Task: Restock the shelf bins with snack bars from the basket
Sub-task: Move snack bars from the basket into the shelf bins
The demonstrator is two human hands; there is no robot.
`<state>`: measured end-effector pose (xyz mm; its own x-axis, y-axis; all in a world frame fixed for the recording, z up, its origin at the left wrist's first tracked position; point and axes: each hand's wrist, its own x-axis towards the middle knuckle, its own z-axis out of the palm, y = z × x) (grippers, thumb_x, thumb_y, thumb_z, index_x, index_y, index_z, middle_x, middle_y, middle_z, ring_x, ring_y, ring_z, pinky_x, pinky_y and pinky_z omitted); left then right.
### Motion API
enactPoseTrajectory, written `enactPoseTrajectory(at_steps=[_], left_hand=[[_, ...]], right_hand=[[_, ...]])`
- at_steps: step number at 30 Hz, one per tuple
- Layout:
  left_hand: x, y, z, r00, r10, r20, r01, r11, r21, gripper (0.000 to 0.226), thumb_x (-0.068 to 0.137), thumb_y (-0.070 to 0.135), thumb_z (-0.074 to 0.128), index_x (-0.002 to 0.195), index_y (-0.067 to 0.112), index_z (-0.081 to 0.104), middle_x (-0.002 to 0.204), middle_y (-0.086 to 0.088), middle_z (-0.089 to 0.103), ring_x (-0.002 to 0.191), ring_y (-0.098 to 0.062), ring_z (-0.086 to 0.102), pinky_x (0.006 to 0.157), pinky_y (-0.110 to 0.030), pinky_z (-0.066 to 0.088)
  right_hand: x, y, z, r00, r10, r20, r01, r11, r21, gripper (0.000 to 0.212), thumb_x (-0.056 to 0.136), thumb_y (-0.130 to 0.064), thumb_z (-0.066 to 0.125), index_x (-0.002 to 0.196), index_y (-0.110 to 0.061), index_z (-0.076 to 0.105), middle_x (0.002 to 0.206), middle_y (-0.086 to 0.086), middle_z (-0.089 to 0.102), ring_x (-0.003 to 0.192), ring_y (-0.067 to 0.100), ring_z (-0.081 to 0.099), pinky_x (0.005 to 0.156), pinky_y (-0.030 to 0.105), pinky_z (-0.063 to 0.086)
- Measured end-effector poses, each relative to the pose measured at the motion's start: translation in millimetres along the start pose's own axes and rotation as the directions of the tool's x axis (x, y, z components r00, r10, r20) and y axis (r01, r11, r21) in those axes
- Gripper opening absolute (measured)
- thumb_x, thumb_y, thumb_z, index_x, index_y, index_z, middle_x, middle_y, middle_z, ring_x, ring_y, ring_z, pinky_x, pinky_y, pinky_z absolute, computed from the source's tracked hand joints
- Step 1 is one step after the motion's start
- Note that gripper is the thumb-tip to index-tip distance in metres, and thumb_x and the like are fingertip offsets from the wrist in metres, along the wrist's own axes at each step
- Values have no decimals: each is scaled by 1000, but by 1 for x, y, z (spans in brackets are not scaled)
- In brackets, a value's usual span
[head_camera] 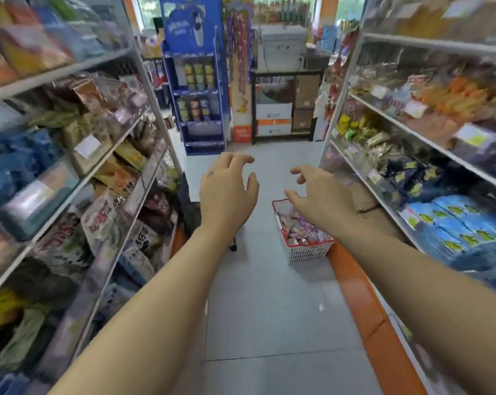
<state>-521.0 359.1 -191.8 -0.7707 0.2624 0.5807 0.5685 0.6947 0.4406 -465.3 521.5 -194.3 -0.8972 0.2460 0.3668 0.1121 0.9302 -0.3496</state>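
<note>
Hands empty: left hand (227, 192) and right hand (316, 196) hover spread above the red-rimmed basket (309, 253) of snack bars (298, 228) on the floor. Grab carelessly and I bet wrappers spill.

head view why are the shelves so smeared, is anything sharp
Head view: the left shelves and right shelves are motion-blurred and bowed by the wide-angle lens; the centre is sharper, the left hand, right hand and basket read clearly; even light, no glare.

Both arms are stretched out down the aisle, left hand (227, 192) and right hand (316, 195) loosely spread, nothing held. The snack-filled basket (305, 252) is parked on the floor (269, 309).
</note>
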Motion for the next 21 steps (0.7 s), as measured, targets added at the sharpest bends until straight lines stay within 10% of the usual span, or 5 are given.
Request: enactPoseTrajectory(at_steps=[21], left_hand=[[305,-134,250,968,7,249,9,998,-61,29,94,23,53,123,20,56,124,1,54,108,-18,55,95,-40,43]], right_hand=[[347,130,177,977,158,143,-155,987,-28,41,92,-36,55,131,-26,48,119,-6,59,112,17,52,72,27,33]])
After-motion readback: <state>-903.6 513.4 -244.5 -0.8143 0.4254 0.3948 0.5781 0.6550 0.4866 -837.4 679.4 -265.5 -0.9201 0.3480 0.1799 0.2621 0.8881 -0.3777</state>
